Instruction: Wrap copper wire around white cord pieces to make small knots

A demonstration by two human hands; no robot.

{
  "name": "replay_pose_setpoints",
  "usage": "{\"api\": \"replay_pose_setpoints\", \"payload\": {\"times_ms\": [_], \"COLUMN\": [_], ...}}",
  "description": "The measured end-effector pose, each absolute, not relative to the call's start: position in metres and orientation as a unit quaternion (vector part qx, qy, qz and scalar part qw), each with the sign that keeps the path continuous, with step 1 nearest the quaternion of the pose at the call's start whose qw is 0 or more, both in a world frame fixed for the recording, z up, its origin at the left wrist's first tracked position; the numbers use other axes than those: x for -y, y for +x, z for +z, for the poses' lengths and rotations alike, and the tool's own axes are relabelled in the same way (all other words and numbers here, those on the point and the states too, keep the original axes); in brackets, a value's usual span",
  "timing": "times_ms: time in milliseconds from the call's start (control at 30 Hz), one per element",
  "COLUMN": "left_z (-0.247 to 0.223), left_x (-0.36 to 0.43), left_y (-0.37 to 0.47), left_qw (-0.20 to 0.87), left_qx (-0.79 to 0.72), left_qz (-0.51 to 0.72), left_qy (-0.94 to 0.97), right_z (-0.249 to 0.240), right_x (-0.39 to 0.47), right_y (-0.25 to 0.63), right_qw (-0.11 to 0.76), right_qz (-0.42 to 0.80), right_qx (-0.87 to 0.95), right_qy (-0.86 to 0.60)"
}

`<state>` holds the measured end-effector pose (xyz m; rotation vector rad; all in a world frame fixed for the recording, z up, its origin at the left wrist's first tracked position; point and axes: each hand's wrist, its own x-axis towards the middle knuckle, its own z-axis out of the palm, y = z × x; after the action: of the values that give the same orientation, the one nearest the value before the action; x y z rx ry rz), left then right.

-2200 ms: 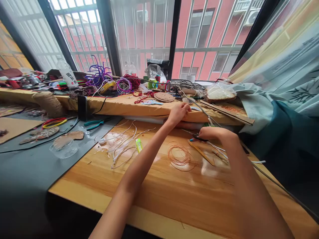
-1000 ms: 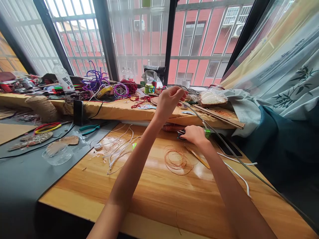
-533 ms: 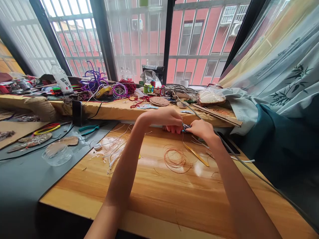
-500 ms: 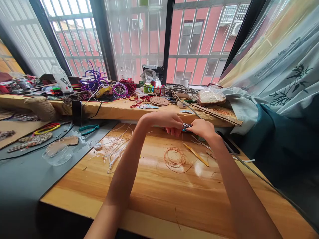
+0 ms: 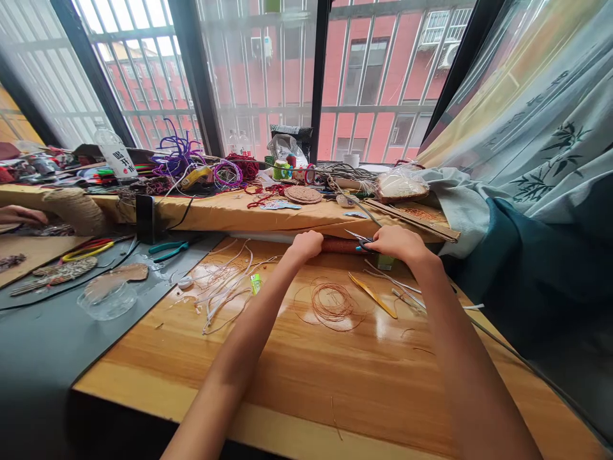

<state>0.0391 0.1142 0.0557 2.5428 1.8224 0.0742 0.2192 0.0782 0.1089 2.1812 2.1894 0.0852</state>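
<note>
My right hand (image 5: pixel 400 244) holds small scissors (image 5: pixel 360 240) by the handles, their blades pointing left and slightly apart. My left hand (image 5: pixel 307 246) is closed at the left end of a dark red roll (image 5: pixel 341 245) lying against the ledge; whatever its fingers grip is hidden. Below the hands lies a loose coil of thin copper-coloured thread (image 5: pixel 331 301) on the wooden table (image 5: pixel 297 383). Yellow tweezers (image 5: pixel 373 296) rest to the right of the coil.
White cords (image 5: pixel 225 291) and a small green packet (image 5: pixel 255 283) lie left of the coil. Teal pliers (image 5: pixel 168 249) and a clear plastic dish (image 5: pixel 108 299) are on the grey mat. Another person's hand (image 5: pixel 22 215) shows at far left. Craft materials crowd the ledge (image 5: pixel 230 214).
My left hand has moved left, away from the scissors and onto the roll's end. The scissors' blades now show. Another person's hand has appeared at far left.
</note>
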Motion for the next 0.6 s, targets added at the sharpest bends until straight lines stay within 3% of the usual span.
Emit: {"api": "replay_pose_setpoints", "payload": {"times_ms": [367, 600], "left_z": [-0.006, 0.014], "left_x": [-0.131, -0.14], "left_y": [0.064, 0.056], "left_qw": [0.014, 0.068], "left_qx": [-0.588, -0.611], "left_qz": [0.086, 0.236], "left_qy": [0.804, 0.753], "right_z": [0.113, 0.108], "right_x": [-0.073, -0.078], "right_y": [0.22, 0.221], "right_qw": [0.013, 0.068], "right_qz": [0.031, -0.025], "right_qx": [-0.704, -0.723], "right_qy": [0.709, 0.687]}}
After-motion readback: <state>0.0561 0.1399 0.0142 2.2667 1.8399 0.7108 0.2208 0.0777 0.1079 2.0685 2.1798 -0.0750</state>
